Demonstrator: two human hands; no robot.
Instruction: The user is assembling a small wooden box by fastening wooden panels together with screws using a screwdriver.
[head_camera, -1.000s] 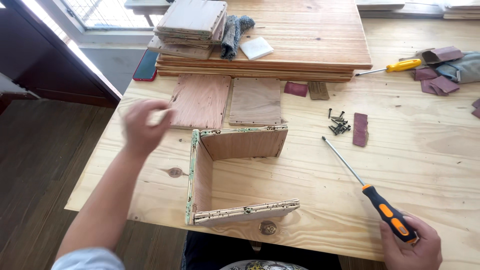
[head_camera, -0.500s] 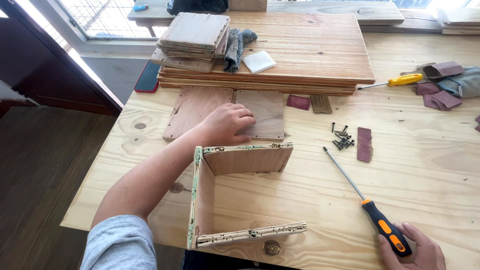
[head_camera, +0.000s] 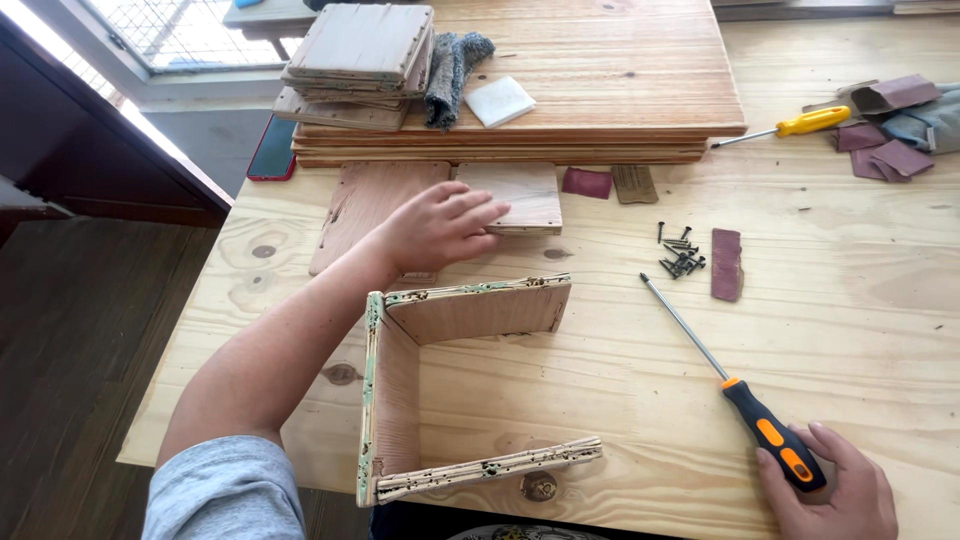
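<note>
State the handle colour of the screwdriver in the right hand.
Black with orange inserts, clearest in the head view.

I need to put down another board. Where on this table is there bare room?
Bare table lies right of the long screwdriver, below the sandpaper scraps. Inside the three-sided frame is bare too. It is crowded near the left hand: small board, screws, plank stack.

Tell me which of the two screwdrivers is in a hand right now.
The orange-and-black screwdriver, gripped by the right hand at the near table edge. The yellow screwdriver lies untouched at the far right, beside the sandpaper scraps.
</note>
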